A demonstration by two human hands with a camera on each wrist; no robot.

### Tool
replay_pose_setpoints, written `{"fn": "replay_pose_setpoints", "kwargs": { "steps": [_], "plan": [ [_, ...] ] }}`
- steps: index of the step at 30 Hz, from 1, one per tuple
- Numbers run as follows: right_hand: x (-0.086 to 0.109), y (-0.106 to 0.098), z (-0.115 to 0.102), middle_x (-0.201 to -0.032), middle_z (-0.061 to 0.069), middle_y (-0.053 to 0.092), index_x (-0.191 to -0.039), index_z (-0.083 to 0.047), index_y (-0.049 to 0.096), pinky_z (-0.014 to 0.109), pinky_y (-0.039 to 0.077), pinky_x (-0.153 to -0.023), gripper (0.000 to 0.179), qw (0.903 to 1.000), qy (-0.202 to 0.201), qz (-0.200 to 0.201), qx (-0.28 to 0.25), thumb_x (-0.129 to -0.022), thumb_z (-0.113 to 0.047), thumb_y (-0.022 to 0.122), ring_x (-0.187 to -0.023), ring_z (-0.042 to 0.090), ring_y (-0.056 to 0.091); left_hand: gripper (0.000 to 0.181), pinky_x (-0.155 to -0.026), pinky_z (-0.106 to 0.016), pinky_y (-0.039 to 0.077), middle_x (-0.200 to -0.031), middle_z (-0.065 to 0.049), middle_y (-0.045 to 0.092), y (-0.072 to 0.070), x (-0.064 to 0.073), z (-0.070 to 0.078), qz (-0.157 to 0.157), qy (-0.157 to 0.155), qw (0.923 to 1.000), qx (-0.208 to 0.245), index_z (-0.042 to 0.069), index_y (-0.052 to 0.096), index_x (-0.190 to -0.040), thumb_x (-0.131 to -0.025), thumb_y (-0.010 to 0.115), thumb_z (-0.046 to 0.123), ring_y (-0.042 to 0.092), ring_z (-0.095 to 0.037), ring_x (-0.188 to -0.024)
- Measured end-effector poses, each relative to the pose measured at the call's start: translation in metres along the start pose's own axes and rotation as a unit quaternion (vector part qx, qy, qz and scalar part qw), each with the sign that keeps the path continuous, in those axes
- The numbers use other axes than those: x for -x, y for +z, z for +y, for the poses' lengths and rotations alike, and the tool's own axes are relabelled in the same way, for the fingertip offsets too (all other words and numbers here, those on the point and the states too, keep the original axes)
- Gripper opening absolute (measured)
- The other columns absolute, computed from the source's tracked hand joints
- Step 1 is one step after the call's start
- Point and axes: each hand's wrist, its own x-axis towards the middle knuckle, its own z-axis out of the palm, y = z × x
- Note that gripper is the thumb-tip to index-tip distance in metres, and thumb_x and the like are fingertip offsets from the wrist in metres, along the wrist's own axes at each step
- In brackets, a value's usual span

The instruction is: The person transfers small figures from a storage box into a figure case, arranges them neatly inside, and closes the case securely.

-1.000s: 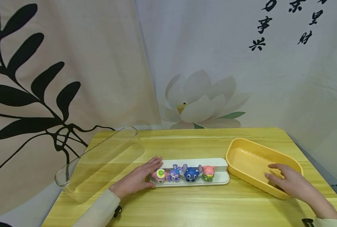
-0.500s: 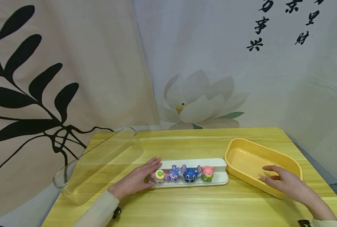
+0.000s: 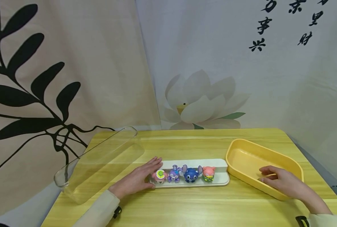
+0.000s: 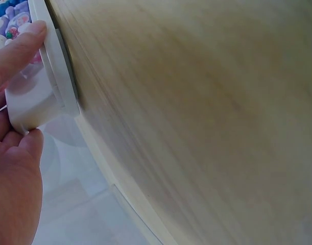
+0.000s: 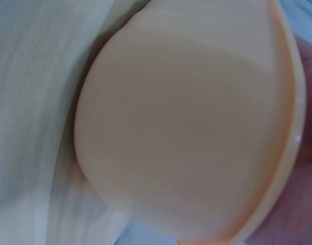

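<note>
A white stepped display stand [image 3: 221, 164] lies at the middle of the table, bearing a row of small toy figures. They run from a pink one with a green-and-yellow swirl [image 3: 160, 175], through a purple long-eared one [image 3: 174, 174] and a blue big-eared one [image 3: 191, 174], to a pink pig-like one [image 3: 209, 174]. My left hand [image 3: 140, 178] grips the stand's left end; in the left wrist view the thumb lies along its front edge. Over the yellow tray [image 3: 240, 172] is my right hand [image 3: 286, 184], fingers loosely bent and nothing seen in them. The tray's wall hides part of that hand in the right wrist view.
A clear plastic cover [image 3: 100, 170] lies slantwise at the left and overhangs the table's left edge. The wooden table [image 3: 191, 205] meets a printed curtain [image 3: 202, 63] at the back. The tray's left end sits close to the stand.
My right hand has shifted a little left over the tray, and its fingers have drawn closer together. The left hand, stand and figures keep their places.
</note>
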Motion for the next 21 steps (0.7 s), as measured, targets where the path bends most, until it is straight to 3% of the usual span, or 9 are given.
{"fn": "replay_pose_setpoints", "kwargs": {
  "steps": [5,10,15,21],
  "plan": [
    [-0.003,0.0,0.006,-0.115,0.015,0.069,-0.128,0.013,0.06,0.023,0.058,-0.076,0.037,0.9994,-0.028,-0.016,0.013,-0.101,-0.012,0.066,-0.097,0.016,0.066,0.092,-0.122,-0.047,0.03,-0.171,-0.007,0.023,0.0,0.0,0.0,0.002,0.001,1.0,-0.003,0.008,0.036,-0.161,-0.084,0.085,0.023,0.02,-0.027,-0.157],
    [-0.006,-0.002,0.011,-0.114,0.015,0.07,-0.123,0.014,0.062,0.022,0.057,-0.077,0.029,0.9981,-0.048,-0.039,0.007,-0.101,-0.006,0.064,-0.093,-0.005,0.059,0.092,-0.122,-0.047,0.03,-0.171,-0.006,0.022,0.0,0.0,0.0,0.0,0.002,1.0,-0.005,0.009,0.035,-0.161,-0.085,0.085,0.024,0.02,-0.026,-0.157],
    [-0.009,-0.003,0.013,-0.116,0.021,0.071,-0.122,0.016,0.063,0.022,0.058,-0.078,0.03,0.9967,-0.055,-0.054,0.025,-0.103,-0.006,0.062,-0.095,-0.006,0.06,0.092,-0.122,-0.047,0.03,-0.171,-0.004,0.021,0.0,0.0,0.0,0.001,0.001,1.0,-0.005,0.009,0.035,-0.161,-0.085,0.085,0.024,0.02,-0.026,-0.157],
    [-0.01,-0.006,0.014,-0.115,0.019,0.072,-0.12,0.011,0.068,0.023,0.058,-0.077,0.026,0.9941,-0.069,-0.074,0.04,-0.104,-0.007,0.06,-0.095,-0.006,0.061,0.092,-0.122,-0.047,0.03,-0.172,-0.004,0.021,0.001,0.001,0.001,0.001,-0.002,1.0,-0.005,0.009,0.035,-0.161,-0.085,0.085,0.023,0.02,-0.025,-0.157]
  ]
}}
